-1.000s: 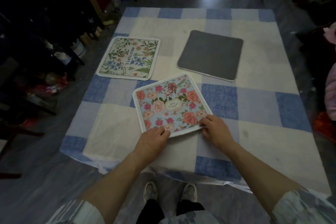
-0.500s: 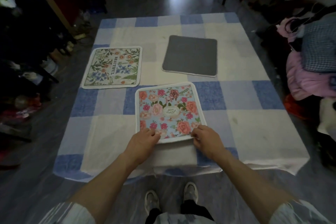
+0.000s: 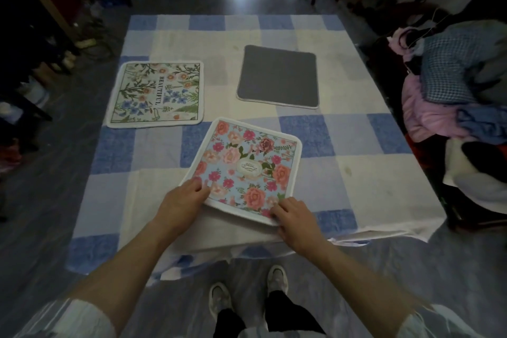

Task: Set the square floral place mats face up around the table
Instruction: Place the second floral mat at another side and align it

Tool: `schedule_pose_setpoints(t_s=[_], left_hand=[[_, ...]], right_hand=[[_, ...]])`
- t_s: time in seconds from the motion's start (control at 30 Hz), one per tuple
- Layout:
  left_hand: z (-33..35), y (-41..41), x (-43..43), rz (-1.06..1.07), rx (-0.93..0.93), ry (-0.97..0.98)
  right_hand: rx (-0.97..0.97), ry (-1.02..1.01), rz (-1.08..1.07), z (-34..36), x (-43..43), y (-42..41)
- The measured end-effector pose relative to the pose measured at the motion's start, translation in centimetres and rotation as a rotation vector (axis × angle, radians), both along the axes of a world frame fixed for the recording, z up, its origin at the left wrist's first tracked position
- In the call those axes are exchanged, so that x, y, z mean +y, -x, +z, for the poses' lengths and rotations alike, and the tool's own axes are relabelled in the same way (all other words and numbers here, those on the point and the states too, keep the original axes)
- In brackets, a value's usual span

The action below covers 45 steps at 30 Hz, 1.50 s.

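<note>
Surface (image 3: 343,173) fills mid-frame, covered by a blue, cream and white checked cloth (image 3: 115,151) that hangs off the near edge. Heap of clothes (image 3: 452,90) piled beside the surface on the right, pink and blue pieces among it.

Three square mats on the cloth, none touching another. White flower mat (image 3: 156,93) lies flat toward the far left, print up, the word BEAUTIFUL across its middle. Grey mat (image 3: 277,77) lies flat toward the far middle, plain grey side up, no print showing. Rose mat (image 3: 247,170) sits nearest the person, print up, turned at an angle to the checks, pink and coral roses on pale blue with a white border; its near edge is just clear of the cloth, with shadow under it.

Left hand (image 3: 181,203): grip closed on the rose mat's near left corner, fingers curled over the border. Right hand (image 3: 296,219): grip closed on the near right corner, fingertips on the print.

Pale shoes (image 3: 219,300) on the floor below the near edge
</note>
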<state>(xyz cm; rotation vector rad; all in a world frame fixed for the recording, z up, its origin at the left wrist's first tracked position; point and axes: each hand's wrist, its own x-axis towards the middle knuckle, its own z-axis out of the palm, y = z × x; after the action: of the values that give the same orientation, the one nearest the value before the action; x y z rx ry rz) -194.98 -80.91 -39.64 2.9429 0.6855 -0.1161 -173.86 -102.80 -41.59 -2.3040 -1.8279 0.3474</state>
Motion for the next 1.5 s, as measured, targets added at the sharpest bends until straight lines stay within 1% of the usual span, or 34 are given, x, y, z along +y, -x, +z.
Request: schedule_pose_setpoints(t_s=[0.1, 0.2, 0.23, 0.3, 0.4, 0.47, 0.53, 0.6, 0.67, 0.8, 1.03, 1.2, 1.27, 1.4, 1.5], left_hand=[[0.6, 0.4, 1.1, 0.037, -0.026, -0.004], [0.9, 0.5, 0.8, 0.077, -0.067, 0.005], [0.9, 0.5, 0.5, 0.088, -0.059, 0.010], [0.5, 0.1, 0.0, 0.113, 0.023, 0.040], [0.0, -1.2, -1.6, 0.105, 0.163, 0.168], [0.1, -2.5, -3.2, 0.078, 0.147, 0.278], [0.4, -3.9, -5.0, 0.054, 0.091, 0.382], [0.8, -4.9, -6.6, 0.041, 0.083, 0.431], [0.9, -5.5, -7.8, 0.008, 0.105, 0.378], [0.9, -5.8, -8.5, 0.029, 0.064, 0.304], [0.9, -3.6, -8.5, -0.095, -0.032, 0.148], [0.6, 0.1, -8.0, -0.158, 0.086, 0.087], [0.2, 1.5, -7.8, -0.150, 0.083, 0.063], [0.2, 3.5, -6.8, -0.094, 0.017, 0.018], [0.8, 5.1, -5.5, -0.046, 0.062, 0.027]], right_hand=[[-0.019, -0.004, -0.023, -0.1, -0.2, -0.9], [-0.020, -0.018, -0.003, -0.1, 0.3, -1.4], [-0.013, -0.025, 0.008, 0.0, 0.5, -1.3], [0.010, -0.041, 0.024, 0.0, 0.8, -1.1], [0.040, -0.065, 0.030, 0.2, 1.3, -0.7], [0.068, -0.080, 0.053, 0.2, 1.6, 0.0], [0.094, -0.082, 0.070, 0.1, 2.0, 1.0], [0.133, -0.086, 0.058, 0.0, 2.5, 2.1], [0.174, -0.103, 0.042, -0.2, 2.7, 3.0], [0.195, -0.127, 0.047, -0.5, 2.4, 3.1], [0.123, -0.142, 0.123, -0.3, 2.8, 0.9], [0.000, -0.119, 0.161, 0.0, 3.1, -0.4], [-0.021, -0.084, 0.142, 0.0, 3.3, -0.4], [-0.027, -0.053, 0.132, 0.1, 3.9, 0.1], [-0.044, -0.028, 0.109, 0.2, 4.0, -0.2]])
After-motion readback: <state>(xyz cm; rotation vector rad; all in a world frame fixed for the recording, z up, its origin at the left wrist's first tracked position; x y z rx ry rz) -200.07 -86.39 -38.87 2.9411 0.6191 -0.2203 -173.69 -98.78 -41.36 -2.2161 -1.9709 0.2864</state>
